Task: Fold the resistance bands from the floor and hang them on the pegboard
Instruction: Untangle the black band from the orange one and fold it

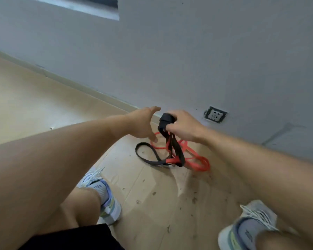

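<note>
My right hand (183,126) grips the top of a black resistance band (177,150), whose folded end sticks up above my fingers and whose loops hang down to the floor. One black loop trails left across the floor. An orange-red resistance band (199,164) lies tangled under and through it on the floor by the wall. My left hand (143,124) is open, fingers spread, just left of the held band, not touching it. No pegboard is in view.
The grey wall (197,60) runs close behind the bands, with a power socket (215,114) low on it. The wooden floor (34,105) is scattered with small debris near my two sneakers (105,195), which stand either side.
</note>
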